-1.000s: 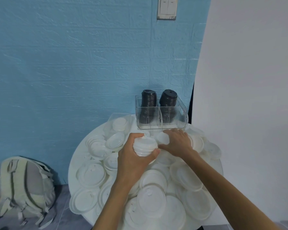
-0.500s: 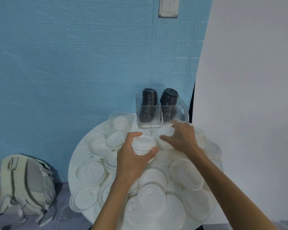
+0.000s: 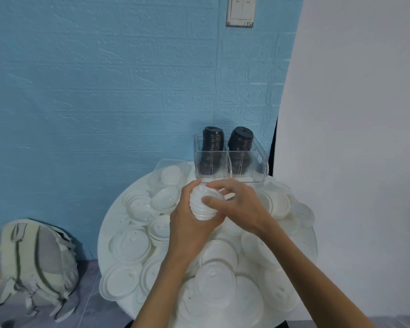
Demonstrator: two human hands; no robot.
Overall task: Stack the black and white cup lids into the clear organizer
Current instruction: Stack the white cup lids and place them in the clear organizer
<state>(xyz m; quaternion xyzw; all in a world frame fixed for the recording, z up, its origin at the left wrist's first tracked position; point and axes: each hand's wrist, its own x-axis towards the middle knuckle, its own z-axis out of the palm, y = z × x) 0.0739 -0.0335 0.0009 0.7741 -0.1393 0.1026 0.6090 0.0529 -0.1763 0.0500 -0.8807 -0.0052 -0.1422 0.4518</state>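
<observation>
while both hands grip it, ribbed white lid stack (image 3: 202, 204), slightly tilted

White lids (image 3: 130, 245) across round table (image 3: 126, 195): thin moulded plastic, smooth, faintly translucent, soft sheen. Small stack of white lids (image 3: 202, 204): same plastic, ribbed at edges. Black lids (image 3: 212, 140): plastic, matt to semi-gloss. Clear organizer (image 3: 258, 166): transparent hard plastic, glossy, fluted front. Wall (image 3: 104, 91): blue, rough embossed brick texture, matt. Backpack (image 3: 33, 263): woven cloth, dull. Light switch (image 3: 240, 11): smooth plastic.
</observation>
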